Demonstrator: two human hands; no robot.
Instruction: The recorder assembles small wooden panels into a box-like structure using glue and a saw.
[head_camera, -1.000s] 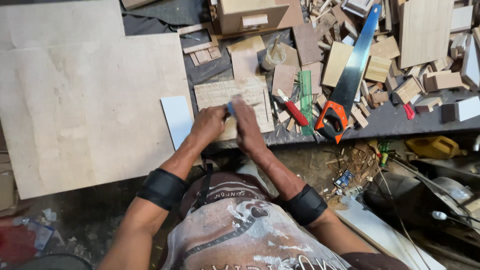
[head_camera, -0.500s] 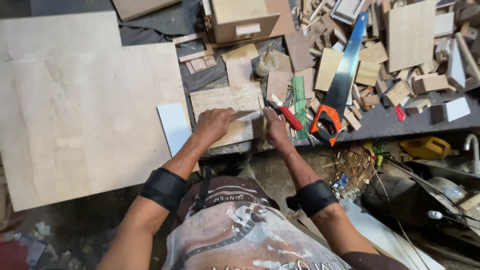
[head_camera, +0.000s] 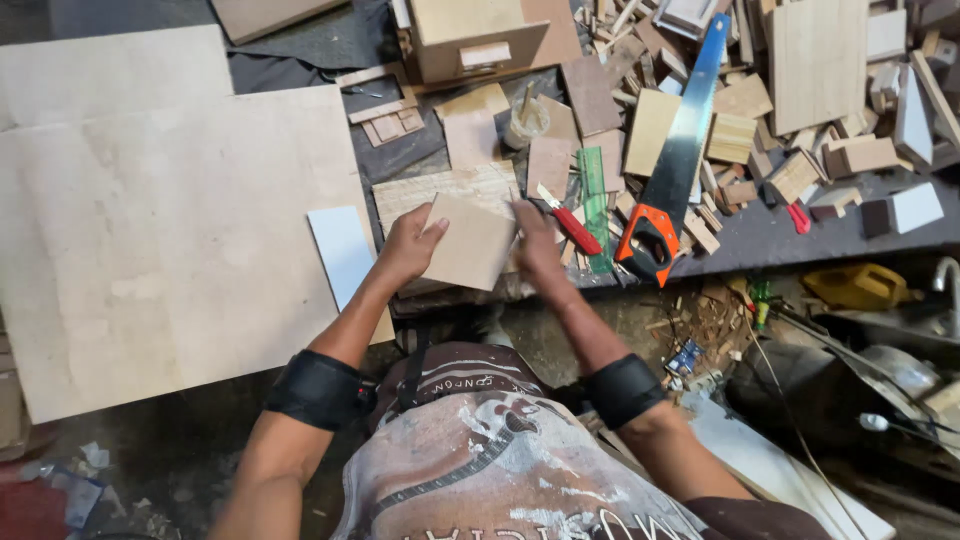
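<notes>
Gripping a small square wooden panel (head_camera: 468, 243) by its left edge, the left hand (head_camera: 408, 245) tilts it above a grained board (head_camera: 440, 188) on the bench (head_camera: 780, 235). The right hand (head_camera: 536, 243) touches the panel's right edge (whether it is closed on it, I cannot tell). Just right lie a red-handled knife (head_camera: 570, 226), a green ruler (head_camera: 595, 205) and a handsaw (head_camera: 672, 160).

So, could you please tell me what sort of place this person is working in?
Most likely a small woodworking shop. A handsaw lies on the dark workbench among piles of wood offcuts, and both hands, left hand and right hand, hold a small square board.
</notes>
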